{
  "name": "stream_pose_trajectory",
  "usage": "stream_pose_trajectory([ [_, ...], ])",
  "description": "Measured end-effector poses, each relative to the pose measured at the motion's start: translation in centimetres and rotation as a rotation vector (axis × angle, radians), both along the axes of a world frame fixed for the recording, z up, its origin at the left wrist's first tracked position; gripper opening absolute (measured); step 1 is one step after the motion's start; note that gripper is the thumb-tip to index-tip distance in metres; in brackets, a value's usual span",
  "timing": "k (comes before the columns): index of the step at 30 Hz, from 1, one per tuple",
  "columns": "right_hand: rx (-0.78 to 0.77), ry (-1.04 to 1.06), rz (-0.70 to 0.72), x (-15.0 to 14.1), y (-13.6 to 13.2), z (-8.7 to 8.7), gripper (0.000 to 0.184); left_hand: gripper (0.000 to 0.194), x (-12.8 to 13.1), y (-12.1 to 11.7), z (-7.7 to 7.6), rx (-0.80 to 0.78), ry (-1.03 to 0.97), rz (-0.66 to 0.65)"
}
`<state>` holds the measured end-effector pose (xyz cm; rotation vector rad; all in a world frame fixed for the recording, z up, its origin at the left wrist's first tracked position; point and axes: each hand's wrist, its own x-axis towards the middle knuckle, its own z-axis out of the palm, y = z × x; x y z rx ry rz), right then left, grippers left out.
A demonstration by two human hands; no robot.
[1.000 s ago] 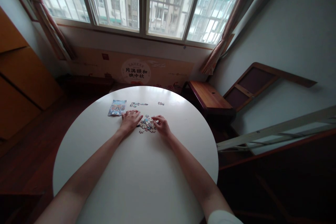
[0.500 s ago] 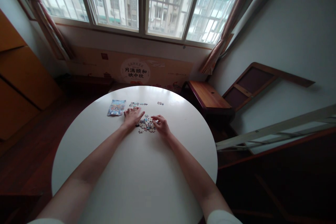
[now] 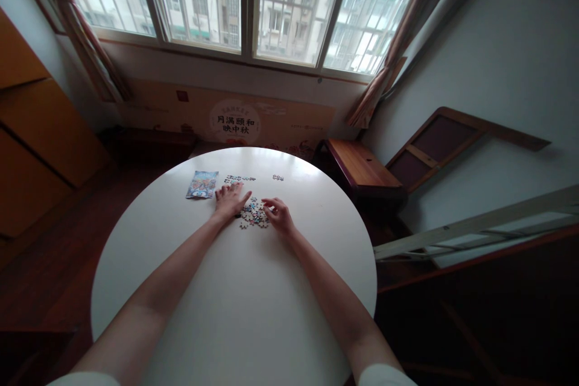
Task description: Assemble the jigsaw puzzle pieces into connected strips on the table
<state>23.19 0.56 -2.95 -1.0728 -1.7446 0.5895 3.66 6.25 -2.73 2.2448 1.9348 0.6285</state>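
A heap of small loose jigsaw puzzle pieces (image 3: 254, 215) lies on the white round table (image 3: 217, 301), some pale side up and some coloured. My left hand (image 3: 229, 200) rests at the heap's left edge, open, with its fingers spread forward and its thumb out over the pieces. At the right edge is my right hand (image 3: 280, 217), its fingers curled in toward the thumb; whatever is between the fingertips is too small to make out. Just beyond my left fingertips lies a row of puzzle pieces (image 3: 246, 179), partly hidden by them.
A colourful printed picture sheet or packet (image 3: 202, 184) lies left of my left hand. A small group of pieces (image 3: 278, 178) sits farther back to the right. Beyond the table stand a wooden bench (image 3: 362, 163) and a barred window (image 3: 289, 12).
The view has shifted very slightly. Both hands stay in nearly the same places at the heap, and I see no piece clearly moved.
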Motion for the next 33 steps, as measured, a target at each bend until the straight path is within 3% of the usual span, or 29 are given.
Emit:
stream_pose_trajectory([
  [4,0.021,0.005,-0.022,0.0,0.0,0.2,0.027,0.059,-0.3,0.0,0.2,0.047,-0.074,0.025],
  [8,0.055,0.020,-0.078,0.0,0.2,0.0,0.029,0.040,-0.9,-0.4,0.2,0.178,-0.227,0.014],
  [13,0.094,-0.124,-0.199,0.3,0.2,-0.2,0.027,0.021,-1.5,-2.1,-0.1,0.200,-0.330,-0.168],
  [18,-0.001,-0.265,-0.296,0.6,0.2,-0.1,0.024,0.016,-1.1,-4.1,-0.1,0.224,-0.331,-0.390],
  [25,-0.041,-0.215,-0.259,0.6,0.4,-0.3,0.015,0.014,-1.2,-4.5,-0.2,0.264,-0.374,-0.374],
  [33,0.029,-0.320,-0.141,0.3,-0.3,0.1,0.008,0.011,-1.2,-4.8,0.0,0.282,-0.342,-0.358],
])
